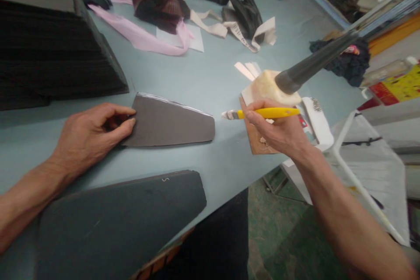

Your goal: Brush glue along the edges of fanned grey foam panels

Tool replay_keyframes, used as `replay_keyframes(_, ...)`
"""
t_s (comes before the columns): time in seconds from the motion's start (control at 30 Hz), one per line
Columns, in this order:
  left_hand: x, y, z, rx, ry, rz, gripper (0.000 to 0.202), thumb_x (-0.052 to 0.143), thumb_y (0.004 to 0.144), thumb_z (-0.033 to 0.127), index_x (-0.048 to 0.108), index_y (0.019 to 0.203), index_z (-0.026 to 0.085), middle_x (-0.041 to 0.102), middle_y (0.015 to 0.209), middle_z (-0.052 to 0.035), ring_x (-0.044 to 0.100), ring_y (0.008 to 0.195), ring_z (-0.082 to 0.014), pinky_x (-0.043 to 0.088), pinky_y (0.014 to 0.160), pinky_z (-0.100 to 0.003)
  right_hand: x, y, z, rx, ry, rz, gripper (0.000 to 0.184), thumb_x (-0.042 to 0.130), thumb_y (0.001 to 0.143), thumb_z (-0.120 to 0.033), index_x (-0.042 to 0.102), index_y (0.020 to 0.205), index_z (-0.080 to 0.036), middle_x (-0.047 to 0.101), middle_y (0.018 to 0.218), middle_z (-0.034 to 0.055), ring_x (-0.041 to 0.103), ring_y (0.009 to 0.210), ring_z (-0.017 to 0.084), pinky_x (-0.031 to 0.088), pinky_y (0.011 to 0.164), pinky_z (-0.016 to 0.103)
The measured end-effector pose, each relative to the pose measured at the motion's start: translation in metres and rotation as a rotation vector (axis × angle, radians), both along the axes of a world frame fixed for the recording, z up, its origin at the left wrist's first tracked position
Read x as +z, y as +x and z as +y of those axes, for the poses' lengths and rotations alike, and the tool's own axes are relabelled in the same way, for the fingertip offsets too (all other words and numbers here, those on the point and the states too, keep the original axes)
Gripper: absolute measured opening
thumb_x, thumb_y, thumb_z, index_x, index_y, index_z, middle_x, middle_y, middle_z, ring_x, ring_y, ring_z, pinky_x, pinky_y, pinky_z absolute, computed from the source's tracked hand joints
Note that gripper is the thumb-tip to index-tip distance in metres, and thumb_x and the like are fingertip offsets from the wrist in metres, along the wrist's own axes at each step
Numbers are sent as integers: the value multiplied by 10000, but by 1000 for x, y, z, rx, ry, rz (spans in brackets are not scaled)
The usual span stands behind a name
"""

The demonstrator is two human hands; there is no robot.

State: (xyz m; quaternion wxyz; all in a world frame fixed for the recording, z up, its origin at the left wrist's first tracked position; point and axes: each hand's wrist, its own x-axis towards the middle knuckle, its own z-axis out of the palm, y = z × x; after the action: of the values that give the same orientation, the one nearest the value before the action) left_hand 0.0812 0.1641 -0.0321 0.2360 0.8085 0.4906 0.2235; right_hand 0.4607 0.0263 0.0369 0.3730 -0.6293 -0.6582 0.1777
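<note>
A tapered grey-brown panel [173,124], perhaps leather, lies flat on the table; a whitish strip runs along its far edge. Its wide left end is pinched between the thumb and fingers of my left hand [95,129]. My right hand [278,129] grips a brush [269,113] with a yellow handle. The brush's white-coated bristles point left, just off the panel's narrow right end. Behind my right hand stands a pale yellowish container [267,85] on a brown board [254,135], with a dark tube leading up from it.
A tall stack of dark sheets [59,52] stands at left. Nearer me lies a larger dark panel pile [124,223]. Pink cloth [141,39], dark scraps [157,4] and pale strips [210,26] lie at the back. A white folding frame [341,140] stands at right.
</note>
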Motion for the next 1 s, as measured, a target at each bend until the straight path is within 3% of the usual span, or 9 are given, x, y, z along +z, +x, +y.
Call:
replay_keyframes(0.1,1,0,0,1,-7,-1,553,575,893,617,806,1178,203,774,941,-47,647,753,-203,450,753,-333,4,-8,1,-27,72,67,336,740,1018,-537,737,921,-216,673,781,-7,541,667,121,419,643,312)
replay_keyframes(0.23,1,0,-1,-8,-4,-25,510,578,906,597,802,1154,212,763,903,-34,634,733,-196,452,747,-327,-2,-26,19,-15,109,119,400,737,1001,-607,735,915,-217,655,766,-11,536,674,125,410,623,308)
replay_keyframes(0.47,0,2,-1,-31,16,-47,463,585,923,561,805,1120,205,761,896,-30,612,724,-178,447,743,-317,-10,-65,61,82,70,217,359,718,1020,-569,738,945,-218,679,821,-17,542,710,112,422,647,290)
replay_keyframes(0.6,-2,2,-1,-42,12,-64,463,590,930,559,805,1122,196,754,895,-32,612,733,-173,449,750,-314,-10,-82,76,130,39,256,424,744,982,-624,719,920,-206,696,833,-7,550,728,113,433,660,288)
replay_keyframes(0.8,-1,2,-2,-46,7,-68,463,585,926,551,807,1114,190,741,889,-36,618,749,-175,445,757,-319,-17,-80,77,156,16,233,518,735,951,-711,741,909,-195,703,824,-3,539,708,112,410,640,287)
replay_keyframes(1.0,0,3,-1,-40,1,-67,474,580,928,551,804,1128,184,742,893,-37,616,750,-174,438,754,-319,-15,-69,68,77,4,146,478,743,956,-678,746,905,-203,691,804,-6,536,712,121,402,642,287)
